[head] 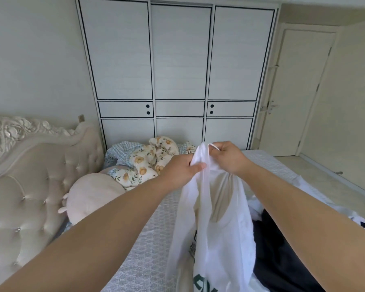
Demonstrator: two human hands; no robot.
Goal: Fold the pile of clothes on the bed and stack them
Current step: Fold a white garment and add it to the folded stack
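Green lettering on the white shirt [219, 232] is cut off at the frame's bottom, unreadable. The shirt hangs above the bed [148, 239], partly hiding dark clothes [282, 256] near the right edge. Left hand [182, 170] and right hand [228, 158] pinch its top, fingers clamped. Beyond: pillow [91, 197], patterned quilt [152, 163], wardrobe [177, 70].

We find open room on the pale quilted mattress cover [148, 239] left of centre, between our forearms. The white T-shirt with green lettering [219, 239] hangs ahead, blocking the middle. A round pink plush cushion [91, 197] and a crumpled bear-print blanket [150, 163] crowd the headboard side; dark clothes [278, 256] fill the right.
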